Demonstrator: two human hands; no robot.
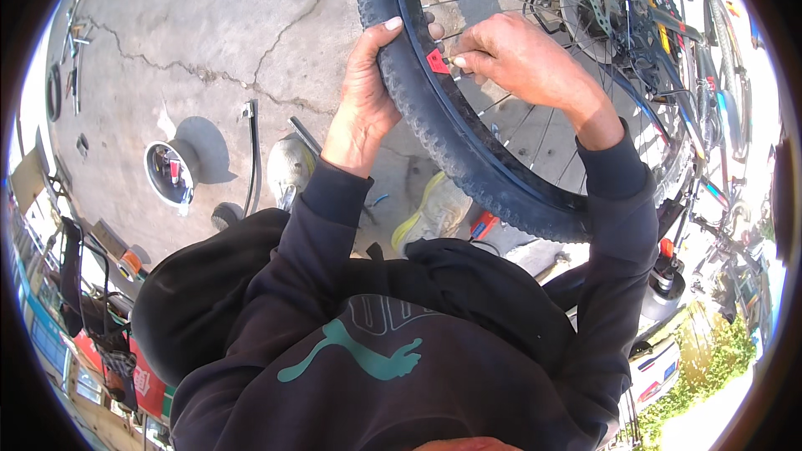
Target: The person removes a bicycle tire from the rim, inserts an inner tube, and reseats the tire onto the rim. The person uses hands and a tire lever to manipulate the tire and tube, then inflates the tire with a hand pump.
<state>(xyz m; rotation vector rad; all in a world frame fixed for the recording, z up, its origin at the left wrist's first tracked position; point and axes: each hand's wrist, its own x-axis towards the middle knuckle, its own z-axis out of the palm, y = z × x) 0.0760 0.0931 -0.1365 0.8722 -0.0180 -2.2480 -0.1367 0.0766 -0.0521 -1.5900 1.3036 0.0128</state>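
Outdoor bicycle repair spot, street-side, in full sun. Ground is cracked grey concrete pavement [209, 25], no bench; work goes on at ground level. A bicycle wheel [468, 142] with knobby tyre, spokes, disc rotor [597, 0] and frame fills the upper right. Loose gear lies on the concrete: a round metal bowl [170, 171], a black hose [253, 150], hand tools [73, 42] near the upper left edge. Shopfront clutter along the left edge, parked vehicle [660, 363] and greenery at lower right.
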